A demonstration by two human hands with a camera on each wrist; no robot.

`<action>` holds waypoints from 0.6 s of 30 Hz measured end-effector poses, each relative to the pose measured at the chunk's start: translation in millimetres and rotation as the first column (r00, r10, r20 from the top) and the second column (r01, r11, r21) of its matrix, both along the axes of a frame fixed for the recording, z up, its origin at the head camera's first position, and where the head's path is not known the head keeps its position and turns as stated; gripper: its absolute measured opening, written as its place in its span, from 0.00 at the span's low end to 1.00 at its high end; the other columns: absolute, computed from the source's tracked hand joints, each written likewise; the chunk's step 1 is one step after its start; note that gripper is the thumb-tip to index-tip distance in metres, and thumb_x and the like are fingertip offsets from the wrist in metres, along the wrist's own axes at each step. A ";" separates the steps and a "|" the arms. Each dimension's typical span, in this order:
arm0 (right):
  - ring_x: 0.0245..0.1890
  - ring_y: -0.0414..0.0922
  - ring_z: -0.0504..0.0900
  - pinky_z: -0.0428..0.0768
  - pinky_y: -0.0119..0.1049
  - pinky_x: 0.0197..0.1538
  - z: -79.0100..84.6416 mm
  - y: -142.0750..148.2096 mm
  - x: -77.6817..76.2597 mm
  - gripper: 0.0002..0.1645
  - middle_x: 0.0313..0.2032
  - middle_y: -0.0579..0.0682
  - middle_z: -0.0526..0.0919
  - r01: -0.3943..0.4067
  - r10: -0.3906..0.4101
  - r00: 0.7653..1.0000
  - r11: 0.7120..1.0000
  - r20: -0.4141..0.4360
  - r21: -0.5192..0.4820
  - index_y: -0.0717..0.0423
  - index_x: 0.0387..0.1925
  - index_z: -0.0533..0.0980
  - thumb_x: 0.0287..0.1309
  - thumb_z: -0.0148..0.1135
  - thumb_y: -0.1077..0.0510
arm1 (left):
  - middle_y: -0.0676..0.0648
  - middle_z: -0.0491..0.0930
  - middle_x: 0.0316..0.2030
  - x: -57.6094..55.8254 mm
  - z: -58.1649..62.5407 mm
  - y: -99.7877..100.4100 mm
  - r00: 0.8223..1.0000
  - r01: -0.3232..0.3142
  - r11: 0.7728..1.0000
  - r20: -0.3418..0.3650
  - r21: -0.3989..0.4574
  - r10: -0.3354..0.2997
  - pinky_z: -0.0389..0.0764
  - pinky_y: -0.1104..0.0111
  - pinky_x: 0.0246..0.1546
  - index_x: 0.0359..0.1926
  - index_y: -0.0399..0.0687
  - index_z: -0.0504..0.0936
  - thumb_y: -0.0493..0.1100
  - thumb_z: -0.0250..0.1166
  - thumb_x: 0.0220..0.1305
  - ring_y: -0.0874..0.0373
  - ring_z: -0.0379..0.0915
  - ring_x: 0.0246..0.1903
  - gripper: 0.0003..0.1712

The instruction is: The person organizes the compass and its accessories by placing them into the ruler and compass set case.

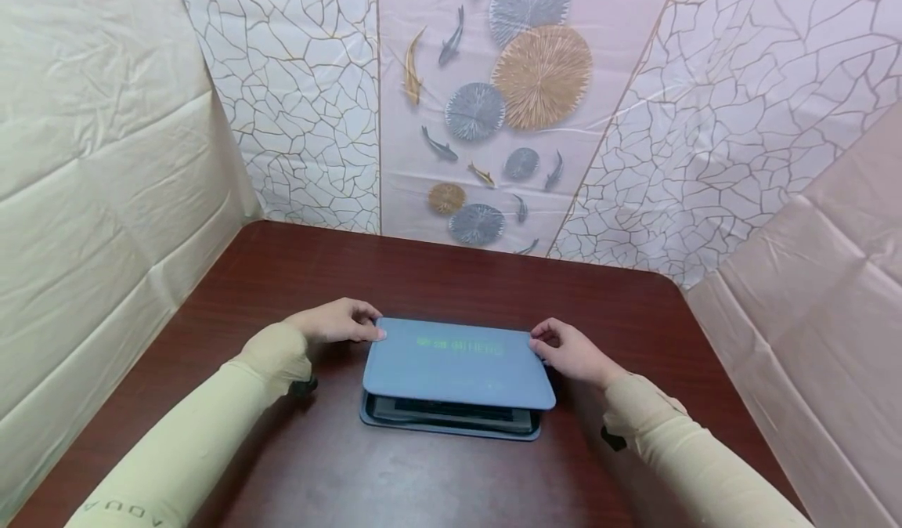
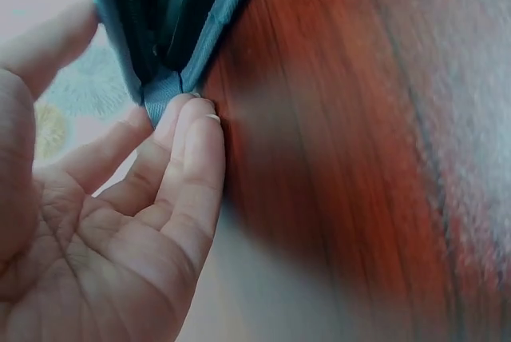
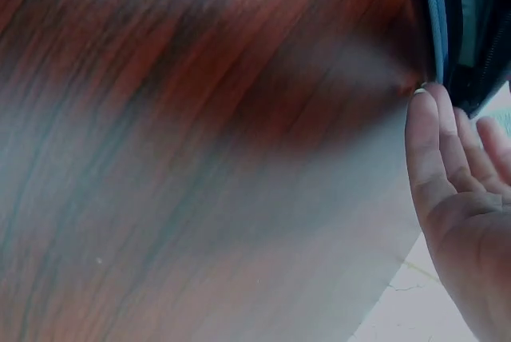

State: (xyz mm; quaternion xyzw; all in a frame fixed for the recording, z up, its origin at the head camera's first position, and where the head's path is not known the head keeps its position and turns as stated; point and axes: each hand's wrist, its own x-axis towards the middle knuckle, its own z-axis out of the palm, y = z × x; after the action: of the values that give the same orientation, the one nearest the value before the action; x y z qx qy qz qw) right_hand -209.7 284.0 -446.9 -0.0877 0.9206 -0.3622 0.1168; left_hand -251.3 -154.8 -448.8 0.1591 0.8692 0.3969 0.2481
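Observation:
A blue-grey zip case [image 1: 460, 363] with faint green lettering lies on the table, its cover raised along the side nearest me. Through that gap a dark lining and a pale, flat inner part show. My left hand [image 1: 340, 322] grips the far left corner, thumb on top of the cover. In the left wrist view, its fingertips [image 2: 204, 122] are at the fabric end of the zip opening. At the far right corner, my right hand [image 1: 572, 350] holds the edge between thumb and fingers. The right wrist view shows its fingertips [image 3: 427, 102] against the lower edge; the thumb is hidden there.
The dark red-brown wooden table [image 1: 310, 465] extends all around the case. Behind it hangs a patterned cloth [image 1: 303, 105] with fish and round designs. Pale cloth walls [image 1: 92, 199] stand along the left and right sides.

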 end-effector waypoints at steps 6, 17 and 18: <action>0.36 0.44 0.80 0.81 0.39 0.39 -3.5 -4.5 0.4 0.23 0.44 0.55 0.77 0.037 -0.038 0.999 0.999 0.020 0.019 0.62 0.55 0.69 0.66 0.61 0.53 | 0.47 0.77 0.38 0.6 -1.0 4.7 0.999 0.038 0.999 -0.015 -0.030 -0.038 0.73 0.63 0.40 0.60 0.42 0.74 0.56 0.71 0.57 0.56 0.73 0.35 0.35; 0.38 0.47 0.78 0.80 0.38 0.38 -5.3 -6.9 1.5 0.22 0.43 0.54 0.78 0.029 -0.030 0.999 0.999 0.016 0.033 0.62 0.55 0.72 0.65 0.62 0.54 | 0.45 0.74 0.35 0.8 -9.2 10.4 0.996 0.038 0.999 -0.080 0.025 -0.036 0.75 0.65 0.34 0.52 0.42 0.76 0.47 0.76 0.53 0.54 0.71 0.34 0.28; 0.38 0.47 0.78 0.80 0.38 0.38 -6.0 -6.3 1.3 0.22 0.43 0.53 0.78 0.032 -0.033 0.999 0.999 0.014 0.036 0.61 0.55 0.72 0.65 0.62 0.53 | 0.45 0.75 0.35 0.7 -9.1 10.8 0.996 0.037 0.999 -0.082 0.030 -0.035 0.75 0.65 0.35 0.51 0.42 0.76 0.46 0.76 0.53 0.54 0.72 0.34 0.28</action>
State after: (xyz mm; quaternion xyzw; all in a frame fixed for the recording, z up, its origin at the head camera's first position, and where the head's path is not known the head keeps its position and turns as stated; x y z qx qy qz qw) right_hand -208.4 277.7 -452.9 -0.0678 0.9273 -0.3481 0.1193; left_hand -250.7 -144.0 -457.8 0.1948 0.8693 0.3993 0.2168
